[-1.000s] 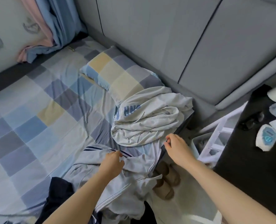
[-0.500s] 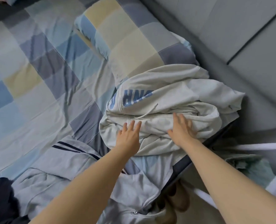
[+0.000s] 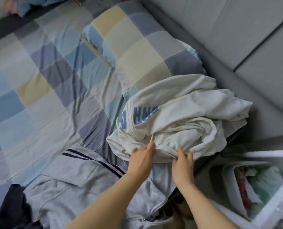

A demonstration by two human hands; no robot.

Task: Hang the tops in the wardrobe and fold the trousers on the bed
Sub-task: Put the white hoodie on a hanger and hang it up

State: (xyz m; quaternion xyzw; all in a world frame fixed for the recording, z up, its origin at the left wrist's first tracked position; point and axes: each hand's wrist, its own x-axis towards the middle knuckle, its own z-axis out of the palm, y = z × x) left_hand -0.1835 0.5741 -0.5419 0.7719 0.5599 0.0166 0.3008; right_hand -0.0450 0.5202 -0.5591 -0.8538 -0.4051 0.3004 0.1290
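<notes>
Checked bedsheet (image 3: 43,90) lay under a heap of unsorted clothes, w/ nothing yet hung or folded as far as could be seen. Left hand (image 3: 141,160) and right hand (image 3: 182,164) both pinched the near edge of a crumpled white hoodie (image 3: 178,116) beside the pillow (image 3: 145,52). Grey zip top (image 3: 81,184) and dark garment (image 3: 13,207) waited nearer the person; wardrobe not in view.
</notes>
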